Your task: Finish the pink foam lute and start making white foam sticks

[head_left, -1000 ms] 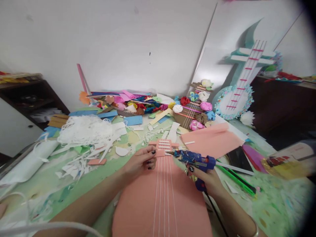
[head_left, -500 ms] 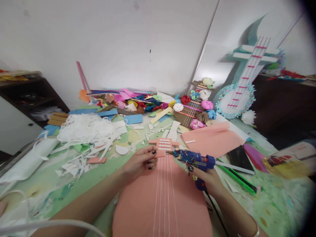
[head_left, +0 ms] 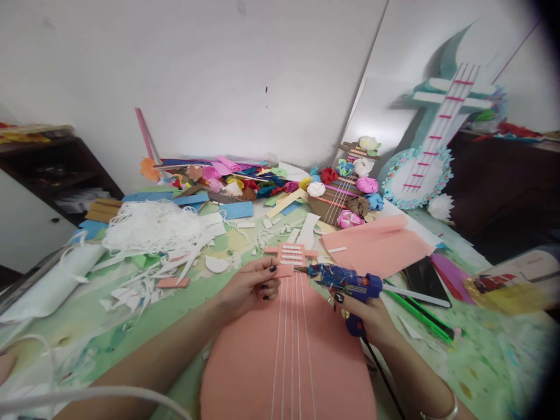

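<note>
Between thumb and fingers, my left hand (head_left: 254,283) pinches a small pink rectangular strip (head_left: 285,270) above a pink guitar-shaped craft piece (head_left: 245,356). White strings run down that guitar's body, and white bars cross its narrow head (head_left: 291,252). A blue glue gun (head_left: 345,280) is wrapped in my right hand (head_left: 365,315), its metal nozzle at the strip's right edge; whether they touch I cannot tell. A white glue stick (head_left: 415,296) pokes out of the gun's back, and a black cord hangs from its handle.
A tangle of white string (head_left: 153,227) and paper scraps (head_left: 135,289) lie left. Pink paper (head_left: 380,248), a black phone (head_left: 426,280) and a green cutter (head_left: 422,318) lie right. Decorated guitars (head_left: 431,151) stand behind. A white cable (head_left: 100,394) crosses the lower left.
Both hands keep nearly the same place. The glue gun and strip have barely shifted, with the nozzle still at the strip's edge.
</note>
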`<state>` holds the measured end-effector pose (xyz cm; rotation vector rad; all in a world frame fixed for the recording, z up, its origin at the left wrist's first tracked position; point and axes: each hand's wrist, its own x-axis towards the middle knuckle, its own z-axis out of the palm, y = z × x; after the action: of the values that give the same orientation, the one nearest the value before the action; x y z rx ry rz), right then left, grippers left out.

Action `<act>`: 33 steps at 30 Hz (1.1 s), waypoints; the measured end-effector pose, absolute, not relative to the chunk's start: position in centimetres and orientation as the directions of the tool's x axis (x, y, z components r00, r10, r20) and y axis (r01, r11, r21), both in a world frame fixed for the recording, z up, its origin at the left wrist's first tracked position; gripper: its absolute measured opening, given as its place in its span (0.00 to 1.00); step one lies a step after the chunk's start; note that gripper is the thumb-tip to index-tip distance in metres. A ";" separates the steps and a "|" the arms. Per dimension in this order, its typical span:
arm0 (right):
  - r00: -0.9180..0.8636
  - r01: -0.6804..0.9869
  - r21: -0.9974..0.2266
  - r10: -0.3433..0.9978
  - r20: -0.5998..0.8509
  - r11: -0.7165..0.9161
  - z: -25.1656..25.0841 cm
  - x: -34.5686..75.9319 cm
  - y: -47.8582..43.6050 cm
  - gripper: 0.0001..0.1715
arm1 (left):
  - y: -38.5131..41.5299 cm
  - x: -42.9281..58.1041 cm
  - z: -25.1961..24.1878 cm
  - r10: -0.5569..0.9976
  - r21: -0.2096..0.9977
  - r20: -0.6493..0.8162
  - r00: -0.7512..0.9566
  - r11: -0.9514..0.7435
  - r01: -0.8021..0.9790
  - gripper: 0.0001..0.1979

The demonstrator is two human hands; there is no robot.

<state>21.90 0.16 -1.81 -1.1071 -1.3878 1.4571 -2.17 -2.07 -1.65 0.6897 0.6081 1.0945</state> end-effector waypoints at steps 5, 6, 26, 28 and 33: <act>-0.299 0.030 -0.998 0.952 -0.063 -0.056 -1.8 21.9 0.1 0.22 | -2.1 -2.1 -1.6 0.918 0.738 -0.098 0.385 0.326 -0.591 0.10; -0.306 0.025 -0.998 0.950 -0.065 -0.061 -1.7 21.9 0.1 0.21 | -2.1 -2.0 -1.6 0.916 0.739 -0.095 0.391 0.328 -0.589 0.10; -0.328 0.025 -0.995 0.940 -0.097 -0.094 -1.5 21.9 0.0 0.20 | -2.1 -2.2 -1.8 0.903 0.743 -0.084 0.421 0.338 -0.577 0.08; -0.319 0.021 -0.995 0.943 -0.096 -0.094 -1.6 21.9 0.0 0.20 | -2.1 -2.1 -1.8 0.902 0.739 -0.082 0.424 0.341 -0.581 0.08; -0.298 0.007 -0.996 0.950 -0.088 -0.090 -1.8 22.0 0.2 0.20 | -2.2 -2.0 -1.8 0.898 0.741 -0.081 0.433 0.345 -0.576 0.08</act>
<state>21.95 0.20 -1.76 -1.1120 -1.3806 1.5025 -2.04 -2.20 -1.79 0.7017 0.5343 1.0178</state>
